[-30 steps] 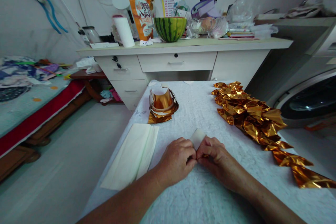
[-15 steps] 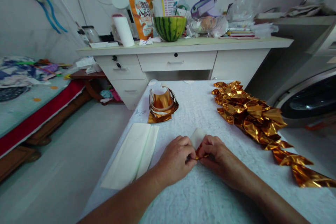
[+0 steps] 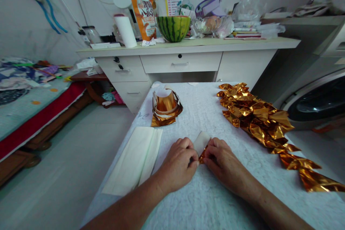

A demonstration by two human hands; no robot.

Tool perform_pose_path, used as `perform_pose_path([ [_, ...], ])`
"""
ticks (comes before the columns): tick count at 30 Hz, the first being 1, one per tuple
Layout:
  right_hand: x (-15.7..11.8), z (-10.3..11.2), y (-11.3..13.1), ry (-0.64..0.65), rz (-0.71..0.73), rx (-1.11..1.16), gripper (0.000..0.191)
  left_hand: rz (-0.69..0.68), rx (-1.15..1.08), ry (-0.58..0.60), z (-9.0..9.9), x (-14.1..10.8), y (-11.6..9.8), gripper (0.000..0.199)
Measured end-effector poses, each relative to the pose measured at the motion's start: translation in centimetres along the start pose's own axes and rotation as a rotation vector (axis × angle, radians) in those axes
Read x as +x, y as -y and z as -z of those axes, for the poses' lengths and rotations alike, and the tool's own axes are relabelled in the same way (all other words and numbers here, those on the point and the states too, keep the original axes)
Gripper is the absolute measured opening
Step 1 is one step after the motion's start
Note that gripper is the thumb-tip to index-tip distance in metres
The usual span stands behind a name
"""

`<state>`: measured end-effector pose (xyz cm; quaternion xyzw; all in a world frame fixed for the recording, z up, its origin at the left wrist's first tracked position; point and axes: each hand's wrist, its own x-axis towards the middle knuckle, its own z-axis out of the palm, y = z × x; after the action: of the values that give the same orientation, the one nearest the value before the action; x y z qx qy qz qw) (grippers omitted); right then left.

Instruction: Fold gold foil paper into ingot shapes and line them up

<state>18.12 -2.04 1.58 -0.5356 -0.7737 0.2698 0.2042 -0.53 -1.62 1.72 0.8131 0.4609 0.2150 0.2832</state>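
Note:
Close together over the cloth-covered table, both my hands pinch a small piece of gold foil paper (image 3: 201,143). Its pale white back faces up, and a bit of shiny gold shows at the near end between my fingertips. My left hand (image 3: 180,163) grips its left side, while my right hand (image 3: 225,160) has the right edge. Fingers hide part of the paper. Left of my hands lies a stack of cream paper sheets (image 3: 134,160). Beyond it sits a curled bundle of gold foil strips (image 3: 165,106). To the right, folded gold foil pieces (image 3: 256,115) lie in a long heap.
A white desk (image 3: 180,47) stands behind the table, bearing a cut watermelon (image 3: 173,28), an orange snack bag (image 3: 142,12), a paper roll (image 3: 126,31) and plastic bags. At right is a washing machine (image 3: 320,97); a bed (image 3: 40,104) is at left.
My left fingertips have drawn slightly left, apart from the right ones, showing more gold at the paper's near end. The view has shifted very slightly.

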Motion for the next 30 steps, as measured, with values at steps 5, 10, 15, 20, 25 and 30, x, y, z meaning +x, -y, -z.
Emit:
perform_pose_path([
  [5,0.1,-0.2,0.2,-0.025,-0.002,-0.030,0.016,0.030,0.038,-0.023,-0.2,0.0,-0.1,0.011],
  [10,0.3,-0.4,0.3,-0.024,-0.020,-0.050,0.016,0.040,0.088,-0.010,-0.2,0.0,-0.6,0.011],
  [15,0.3,-0.5,0.2,-0.040,-0.004,-0.081,0.015,0.066,0.142,-0.029,-0.4,0.0,-0.9,0.011],
  [20,0.2,-0.7,0.1,-0.059,0.007,-0.093,0.016,0.054,0.155,-0.033,-0.7,-0.1,-0.6,0.010],
  [25,0.2,-0.9,0.0,-0.050,0.001,-0.102,0.017,0.076,0.180,-0.014,-0.8,-0.2,-0.8,0.010],
  [30,0.3,-0.8,0.2,-0.033,-0.025,-0.118,0.018,0.069,0.200,0.010,-0.7,-0.1,-1.0,0.011],
])
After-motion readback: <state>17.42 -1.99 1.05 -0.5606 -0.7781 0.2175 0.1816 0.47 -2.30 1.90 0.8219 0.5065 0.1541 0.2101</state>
